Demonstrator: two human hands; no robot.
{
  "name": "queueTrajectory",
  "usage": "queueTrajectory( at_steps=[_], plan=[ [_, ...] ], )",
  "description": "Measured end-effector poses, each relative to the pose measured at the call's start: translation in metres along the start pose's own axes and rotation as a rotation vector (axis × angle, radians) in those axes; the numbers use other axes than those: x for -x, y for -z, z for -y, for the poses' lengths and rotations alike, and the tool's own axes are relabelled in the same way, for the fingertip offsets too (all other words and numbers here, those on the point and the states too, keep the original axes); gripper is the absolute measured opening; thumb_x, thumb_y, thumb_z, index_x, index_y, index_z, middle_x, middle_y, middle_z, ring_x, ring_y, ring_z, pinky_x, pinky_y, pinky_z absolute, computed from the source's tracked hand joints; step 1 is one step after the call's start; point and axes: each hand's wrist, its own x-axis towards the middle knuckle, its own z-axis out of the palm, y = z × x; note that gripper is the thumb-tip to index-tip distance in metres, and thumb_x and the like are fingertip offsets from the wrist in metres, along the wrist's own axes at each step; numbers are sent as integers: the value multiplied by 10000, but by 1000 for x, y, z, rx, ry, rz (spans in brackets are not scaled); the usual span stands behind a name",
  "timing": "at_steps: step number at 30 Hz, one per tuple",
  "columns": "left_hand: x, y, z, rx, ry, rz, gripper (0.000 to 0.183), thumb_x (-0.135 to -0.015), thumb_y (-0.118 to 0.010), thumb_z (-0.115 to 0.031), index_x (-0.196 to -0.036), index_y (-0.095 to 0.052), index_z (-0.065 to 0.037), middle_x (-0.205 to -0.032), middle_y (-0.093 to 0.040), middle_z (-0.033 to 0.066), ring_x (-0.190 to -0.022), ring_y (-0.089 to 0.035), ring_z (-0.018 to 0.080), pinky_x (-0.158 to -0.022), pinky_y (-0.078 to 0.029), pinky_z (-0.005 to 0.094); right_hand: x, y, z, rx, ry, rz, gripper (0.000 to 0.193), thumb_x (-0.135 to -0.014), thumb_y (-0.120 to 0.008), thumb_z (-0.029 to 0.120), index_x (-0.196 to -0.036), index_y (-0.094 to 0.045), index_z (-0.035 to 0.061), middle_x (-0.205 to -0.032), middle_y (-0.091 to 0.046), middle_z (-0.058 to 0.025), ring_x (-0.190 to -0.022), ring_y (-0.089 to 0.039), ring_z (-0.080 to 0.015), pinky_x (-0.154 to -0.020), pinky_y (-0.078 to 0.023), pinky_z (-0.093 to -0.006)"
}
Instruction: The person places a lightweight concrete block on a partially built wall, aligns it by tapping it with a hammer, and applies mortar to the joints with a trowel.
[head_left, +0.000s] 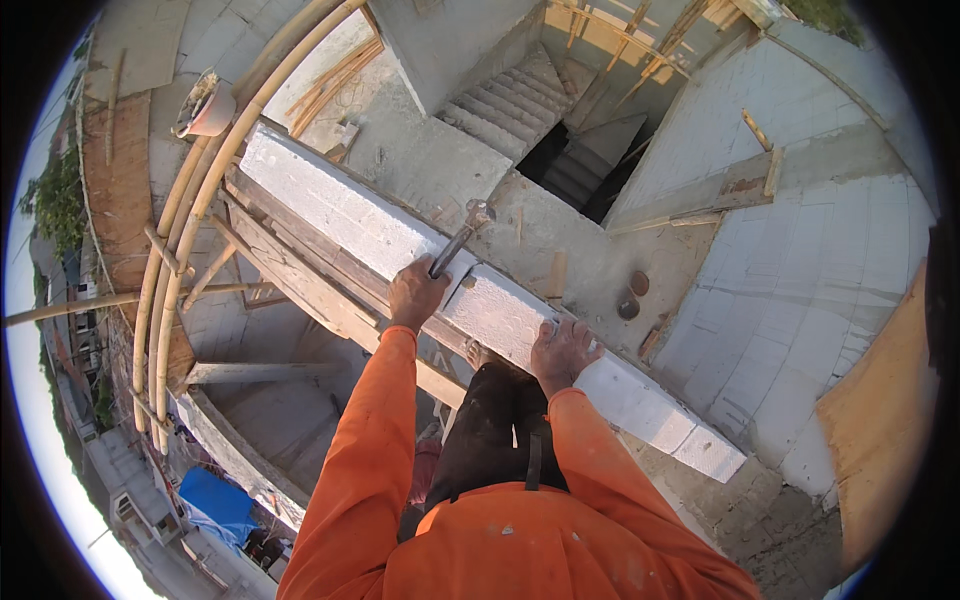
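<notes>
A row of white lightweight blocks (345, 212) runs slantwise across the top of a narrow wall in front of me. In my left hand (418, 294) is a hammer (455, 249), its dark handle gripped low and its head pointing away over the far edge. The hand is close above a joint between two blocks. My right hand (562, 352) lies on top of the nearer white block (505, 318), fingers spread toward its far edge, holding no tool. Part of my foot (480, 353) shows below the wall between my arms.
Bent bamboo poles (190, 215) stand at the left, with a bucket (207, 107) beside them. Wooden planks (320, 300) run along the wall's near side. Beyond it, concrete stairs (500, 110) adjoin a dark floor opening (570, 170). A tall block wall (790, 330) rises at right.
</notes>
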Motion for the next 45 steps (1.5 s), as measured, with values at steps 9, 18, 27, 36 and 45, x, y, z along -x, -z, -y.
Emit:
queueTrajectory(
  at_steps=[9,18,27,36,45],
  plan=[
    [96,37,43,628,80,-111,389,-840,-697,-368,-946,-634,2,-750,-630,186,-727,-641,321,-716,-491,434,-3,-5,7,226,-28,-24,388,-973,-361,426,-1132,-612,177,-1152,-548,-81,-1148,-521,-280,-970,-332,-551],
    [215,-41,92,1066,759,-341,413,-972,-551,-436,-895,-543,-30,-612,-486,47,-484,-454,153,-449,-388,328,-9,-17,-2,156,-21,-74,353,-953,-424,404,-1183,-608,210,-1181,-545,-74,-1155,-522,-279,-981,-326,-577],
    [268,-88,62,1465,1021,-181,367,-1003,-470,-429,-955,-528,-69,-573,-459,28,-409,-424,121,-376,-372,286,-47,6,121,-161,631,17,513,-949,-500,464,-1365,-516,165,-1274,-501,-125,-1194,-504,-317,-1026,-322,-580],
    [238,-79,24,1599,1069,-129,339,-995,-459,-402,-1026,-517,-69,-605,-487,27,-409,-429,134,-390,-389,309,-51,-4,130,32,621,78,550,-937,-516,536,-1342,-555,166,-1181,-571,-107,-1182,-534,-285,-988,-373,-542],
    [175,-65,-9,2113,1095,-613,366,-1021,-401,-467,-926,-478,-122,-596,-443,-2,-415,-394,143,-418,-390,335,-51,-10,131,-63,659,66,531,-949,-513,481,-1316,-571,102,-1167,-575,-109,-1136,-569,-304,-937,-418,-502]
  ],
)
